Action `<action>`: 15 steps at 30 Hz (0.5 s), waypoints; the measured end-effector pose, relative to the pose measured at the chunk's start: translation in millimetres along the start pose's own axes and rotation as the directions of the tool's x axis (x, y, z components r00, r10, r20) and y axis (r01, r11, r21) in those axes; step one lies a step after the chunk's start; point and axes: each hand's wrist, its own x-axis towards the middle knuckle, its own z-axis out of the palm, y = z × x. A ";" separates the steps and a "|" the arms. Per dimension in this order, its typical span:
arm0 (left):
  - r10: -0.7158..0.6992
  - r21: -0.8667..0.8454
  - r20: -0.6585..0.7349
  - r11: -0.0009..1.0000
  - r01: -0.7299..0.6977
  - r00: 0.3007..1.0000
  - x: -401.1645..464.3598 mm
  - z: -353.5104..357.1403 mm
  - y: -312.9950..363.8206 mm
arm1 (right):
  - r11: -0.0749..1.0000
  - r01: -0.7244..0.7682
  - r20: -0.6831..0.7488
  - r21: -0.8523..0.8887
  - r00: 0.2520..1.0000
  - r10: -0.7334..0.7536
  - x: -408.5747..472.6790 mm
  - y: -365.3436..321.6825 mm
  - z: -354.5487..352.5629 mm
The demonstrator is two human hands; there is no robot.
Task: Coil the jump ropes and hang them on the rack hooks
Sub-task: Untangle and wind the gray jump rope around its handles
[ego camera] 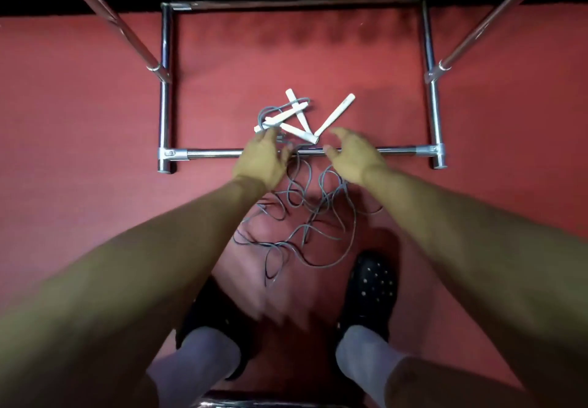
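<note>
Both hands reach down, holding nothing: the left hand (261,160) has relaxed fingers near the white handles (297,118), the right hand (353,156) is spread open. The grey ropes (305,216) lie tangled on the floor across the rack's base bar (216,153). The coiling seems not yet begun; next, one handle must be gripped and its cord separated.

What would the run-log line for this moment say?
phase: reaching | left hand: open over grey cords | right hand: open, empty | white handles: on floor inside rack base | ropes: tangled, uncoiled
</note>
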 end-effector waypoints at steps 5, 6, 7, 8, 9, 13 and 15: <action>0.089 0.111 -0.065 0.990 -0.081 0.994 76.4 11.5 -16.9 | 0.997 -0.008 0.016 0.071 1.000 0.007 64.9 7.7 20.9; 0.094 0.158 -0.063 0.984 -0.083 0.994 87.8 13.5 -19.4 | 0.997 -0.012 0.018 0.083 1.000 0.010 74.2 9.3 27.5; 0.099 0.195 -0.062 0.977 -0.085 0.993 96.6 14.2 -19.9 | 0.995 -0.019 0.017 0.094 1.000 0.018 81.0 10.7 33.2; 0.093 0.204 -0.058 0.976 -0.079 0.994 104.1 17.2 -20.7 | 0.994 -0.034 0.012 0.105 0.999 0.033 87.1 12.5 39.9; 0.076 0.190 -0.052 0.980 -0.065 0.996 110.5 20.0 -20.4 | 0.993 -0.048 0.001 0.111 0.999 0.048 91.9 14.3 45.3; -0.002 0.152 -0.023 0.988 0.005 1.000 125.9 33.3 -22.4 | 0.982 -0.072 -0.084 0.173 0.993 0.087 101.3 19.7 60.2; -0.014 0.167 -0.041 0.986 0.021 0.999 127.1 33.8 -24.4 | 0.974 -0.070 -0.118 0.216 0.988 0.097 101.3 21.4 60.0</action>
